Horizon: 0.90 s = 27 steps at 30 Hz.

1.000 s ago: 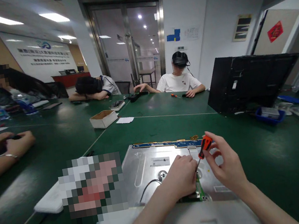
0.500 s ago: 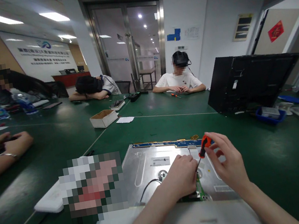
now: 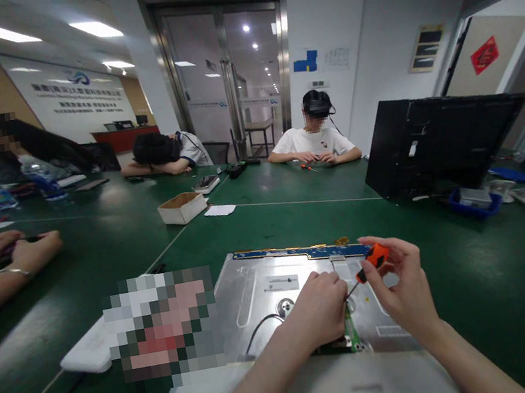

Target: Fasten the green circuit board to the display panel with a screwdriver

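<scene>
At the far left, another person's hands (image 3: 38,255) are cupping a small dark thing above the green tabletop (image 3: 492,291). Nearer, a white slab (image 3: 86,351) is lying beside a blurred-out patch. Farther back, a person (image 3: 190,149) is resting their head on folded arms, while a cardboard box (image 3: 182,210) is sitting open, with a sheet of paper (image 3: 220,210) lying just to its right. In front of the wearer, a metal panel (image 3: 253,289) is lying flat, a blue strip (image 3: 283,253) running along its far edge. The left hand (image 3: 320,308) is curling over the panel's middle, next to a green circuit board (image 3: 352,333); its fingertips are hiding, so whether it is gripping anything cannot be told. An orange-and-black screwdriver (image 3: 376,259) is slanting down leftward over the panel, its shaft reaching the left hand's fingers and its tip hiding there. The right hand (image 3: 405,286) is pinching the handle between thumb and fingers. Beyond, to the right, a black monitor (image 3: 440,141) is standing beside a blue tray (image 3: 461,207).
</scene>
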Motion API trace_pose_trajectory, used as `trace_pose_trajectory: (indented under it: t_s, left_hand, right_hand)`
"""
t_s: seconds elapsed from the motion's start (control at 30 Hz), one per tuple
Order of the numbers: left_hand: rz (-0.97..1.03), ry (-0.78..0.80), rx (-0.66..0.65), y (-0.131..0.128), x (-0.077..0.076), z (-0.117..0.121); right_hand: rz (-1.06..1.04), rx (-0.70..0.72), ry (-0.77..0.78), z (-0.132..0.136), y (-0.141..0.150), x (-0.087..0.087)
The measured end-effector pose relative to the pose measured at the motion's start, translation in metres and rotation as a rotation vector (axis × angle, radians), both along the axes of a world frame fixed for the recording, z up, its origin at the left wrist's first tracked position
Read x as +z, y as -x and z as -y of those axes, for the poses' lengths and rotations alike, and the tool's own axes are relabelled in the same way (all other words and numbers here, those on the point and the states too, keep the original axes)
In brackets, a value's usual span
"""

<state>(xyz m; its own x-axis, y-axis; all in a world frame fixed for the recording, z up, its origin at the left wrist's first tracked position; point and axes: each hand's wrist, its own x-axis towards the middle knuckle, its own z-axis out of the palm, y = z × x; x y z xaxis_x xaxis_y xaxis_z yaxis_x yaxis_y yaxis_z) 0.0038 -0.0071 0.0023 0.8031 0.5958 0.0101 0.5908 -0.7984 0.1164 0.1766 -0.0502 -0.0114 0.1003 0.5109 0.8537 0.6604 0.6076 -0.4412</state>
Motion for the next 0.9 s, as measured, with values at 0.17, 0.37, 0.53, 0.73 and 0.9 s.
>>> trace_pose_trajectory:
  t_s: [0.17, 0.37, 0.53, 0.73, 0.9]
  left_hand:
    - [0.007, -0.011, 0.0, -0.0001, -0.0003, -0.0002]
    - [0.024, -0.017, -0.002, 0.0005, -0.002, -0.0001]
    - [0.041, -0.016, -0.002, 0.0007, -0.0038, -0.0003]
    - [0.051, -0.015, 0.001, 0.0011, -0.005, -0.0006]
    - [0.039, -0.014, -0.006, 0.0006, -0.0047, -0.0007]
  right_hand:
    - [0.081, -0.017, 0.003, -0.0013, -0.0045, -0.0018]
    - [0.081, -0.002, 0.039, -0.0027, -0.0056, -0.0035]
    - [-0.038, 0.045, 0.009, -0.0024, -0.0019, -0.0033]
    - [-0.062, 0.072, 0.039, -0.0002, 0.0027, -0.0021]
    - [-0.026, 0.005, 0.075, -0.0005, -0.0007, -0.0057]
